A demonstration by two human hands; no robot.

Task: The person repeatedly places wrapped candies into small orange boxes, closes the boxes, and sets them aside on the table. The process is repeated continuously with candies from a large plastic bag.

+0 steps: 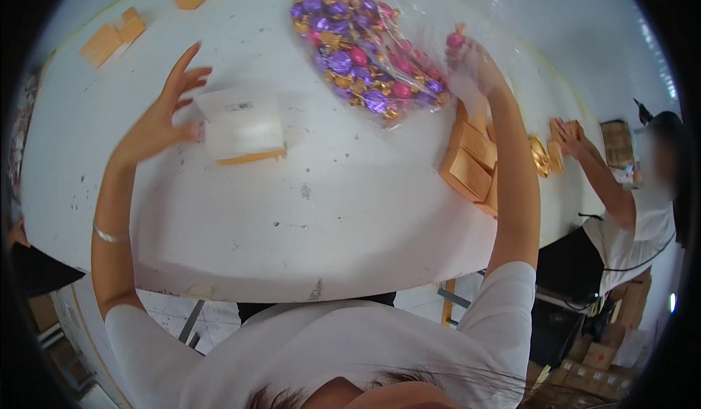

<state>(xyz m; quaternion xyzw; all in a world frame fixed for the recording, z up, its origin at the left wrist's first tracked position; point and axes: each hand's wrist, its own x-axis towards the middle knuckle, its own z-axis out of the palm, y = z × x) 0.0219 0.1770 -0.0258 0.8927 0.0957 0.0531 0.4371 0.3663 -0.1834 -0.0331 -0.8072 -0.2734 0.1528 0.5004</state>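
Observation:
My left hand [164,108] is held over the left of the table, its fingers spread and nothing in them. Close beside its thumb lies a white box [243,127] with a small printed label and an orange lower edge. My right hand [476,69] is raised at the upper right, blurred, its fingers closed on a pink foil-wrapped candy [455,40] with a gold twisted end. Clear plastic film overlaps this hand. To its left spreads a transparent plastic bag [394,116] full of purple, pink and gold wrapped candies [340,63].
Several orange cartons [471,160] sit partly under my right forearm. More orange and white boxes [107,42] lie at the table's [306,233] far left. On the right, a co-worker's hands [572,140] touch an orange box near a shiny gold item [539,157].

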